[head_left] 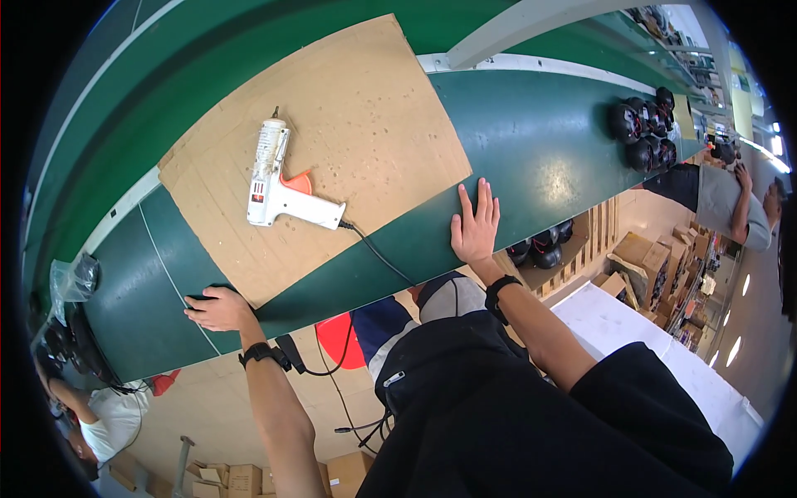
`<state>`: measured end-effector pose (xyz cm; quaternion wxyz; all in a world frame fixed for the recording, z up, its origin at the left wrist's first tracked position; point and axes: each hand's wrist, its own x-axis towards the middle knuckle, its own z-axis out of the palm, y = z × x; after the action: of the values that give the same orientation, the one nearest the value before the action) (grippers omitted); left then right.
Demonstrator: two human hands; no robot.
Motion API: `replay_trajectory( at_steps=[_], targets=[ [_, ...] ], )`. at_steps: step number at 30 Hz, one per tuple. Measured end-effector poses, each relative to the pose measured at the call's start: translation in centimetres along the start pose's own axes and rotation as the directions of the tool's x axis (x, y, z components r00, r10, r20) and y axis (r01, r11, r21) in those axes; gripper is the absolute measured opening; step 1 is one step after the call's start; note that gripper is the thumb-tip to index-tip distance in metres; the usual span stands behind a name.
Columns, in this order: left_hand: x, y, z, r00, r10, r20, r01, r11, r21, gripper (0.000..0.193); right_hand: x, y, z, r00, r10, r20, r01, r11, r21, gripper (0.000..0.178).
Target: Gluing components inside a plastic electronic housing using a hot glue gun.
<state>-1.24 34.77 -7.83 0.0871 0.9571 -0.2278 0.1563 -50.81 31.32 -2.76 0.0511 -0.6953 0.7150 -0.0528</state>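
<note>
A white hot glue gun with an orange trigger lies on its side on a large sheet of brown cardboard. Its dark cord runs over the green bench top toward my body. My left hand rests on the bench beside the cardboard's near corner, fingers stretched out and nothing in it. Flat on the green surface, just past the cardboard's right corner, lies my right hand with its fingers spread. Both wrists wear black bands. Neither hand touches the glue gun.
Several black rounded items are grouped on the bench at the far right. A cardboard box below the bench edge holds more. A clear plastic bag sits at the left end. Other people are at both sides; a white surface stands at right.
</note>
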Motion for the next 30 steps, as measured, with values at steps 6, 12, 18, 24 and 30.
replay_trajectory(
  at_steps=[6, 12, 18, 24, 30],
  targets=[
    [-0.05, -0.08, 0.21, 1.0, 0.001, -0.007, -0.001, 1.0, -0.005, 0.055, -0.09, 0.1, 0.02, 1.0, -0.002, -0.001, 0.002, 1.0, 0.004, 0.059],
    [-0.1, -0.06, 0.18, 0.999, 0.02, -0.025, -0.02, 1.0, -0.011, 0.055, -0.11, 0.06, -0.02, 1.0, -0.015, 0.007, 0.015, 1.0, -0.024, 0.059],
    [-0.06, -0.1, 0.23, 1.0, 0.015, -0.023, -0.015, 1.0, -0.002, 0.055, -0.05, 0.04, -0.05, 1.0, -0.017, 0.001, 0.017, 1.0, -0.01, 0.059],
    [-0.18, 0.03, 0.3, 1.0, 0.007, -0.031, -0.007, 1.0, -0.003, 0.054, 0.02, -0.02, -0.19, 1.0, -0.018, 0.001, 0.018, 1.0, -0.013, 0.059],
    [-0.16, 0.04, 0.19, 0.999, 0.016, -0.05, -0.015, 1.0, 0.002, 0.053, -0.03, -0.01, -0.11, 1.0, -0.026, -0.005, 0.026, 1.0, -0.012, 0.059]
  ],
)
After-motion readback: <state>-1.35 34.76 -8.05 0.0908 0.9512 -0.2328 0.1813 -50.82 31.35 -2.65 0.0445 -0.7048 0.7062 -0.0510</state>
